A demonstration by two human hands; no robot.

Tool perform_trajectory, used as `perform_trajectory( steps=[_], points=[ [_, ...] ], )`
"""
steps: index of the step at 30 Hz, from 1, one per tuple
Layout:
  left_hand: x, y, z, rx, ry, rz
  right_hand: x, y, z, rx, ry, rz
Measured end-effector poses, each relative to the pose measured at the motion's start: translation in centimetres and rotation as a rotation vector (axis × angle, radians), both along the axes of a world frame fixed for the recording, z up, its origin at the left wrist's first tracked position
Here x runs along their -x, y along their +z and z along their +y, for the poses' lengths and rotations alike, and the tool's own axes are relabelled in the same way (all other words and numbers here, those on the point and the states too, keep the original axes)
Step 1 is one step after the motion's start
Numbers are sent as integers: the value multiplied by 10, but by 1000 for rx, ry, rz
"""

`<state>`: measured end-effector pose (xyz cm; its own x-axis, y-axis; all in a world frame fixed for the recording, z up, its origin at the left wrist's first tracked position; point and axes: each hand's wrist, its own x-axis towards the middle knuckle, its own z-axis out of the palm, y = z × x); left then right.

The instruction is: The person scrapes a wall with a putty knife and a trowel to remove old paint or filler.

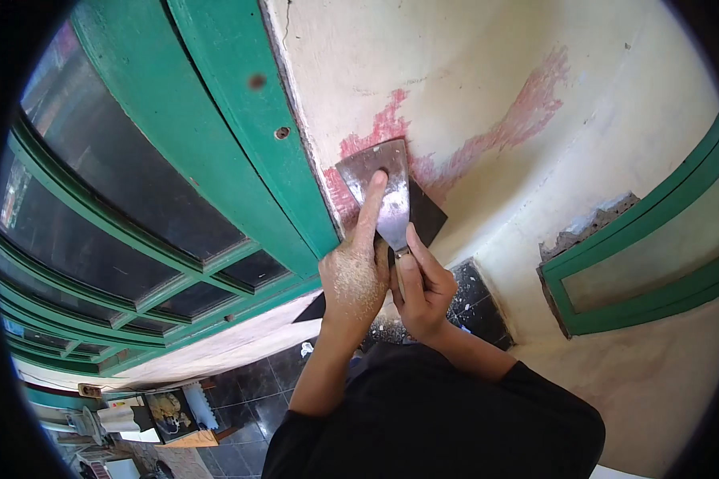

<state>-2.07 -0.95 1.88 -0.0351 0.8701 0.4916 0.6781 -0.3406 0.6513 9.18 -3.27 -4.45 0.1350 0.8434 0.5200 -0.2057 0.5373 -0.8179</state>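
Observation:
A wide metal scraper (389, 197) lies with its blade edge against the cream painted wall (455, 72), at a patch of exposed red paint (389, 120). My right hand (422, 287) is closed around its handle, the thumb and index finger near the base of the blade. My left hand (356, 275) rests alongside with the index finger stretched out and pressed on the blade face; its other fingers are largely hidden. Pale paint dust and flakes coat the back of this hand. Another red streak (527, 114) runs up the wall to the right.
A green wooden window frame (275, 173) with glass panes borders the wall at left. At right, broken plaster (593, 224) edges a second green frame (635, 305). Flakes are scattered on the dark floor tiles (485, 305). A table (195, 440) holding items stands at lower left.

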Motion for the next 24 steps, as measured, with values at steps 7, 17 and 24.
perform_trajectory(
  steps=[7, 17, 24],
  points=[
    [1, 22, 5, -54, 24, -26, 4, 21, 10, -78, -18, -59],
    [1, 11, 2, -12, -21, -47, 5, 10, 4, 24, -4, 8],
    [3, -6, 0, -41, 2, 35, 3, 1, 3, 8, 6, 17]
  ],
)
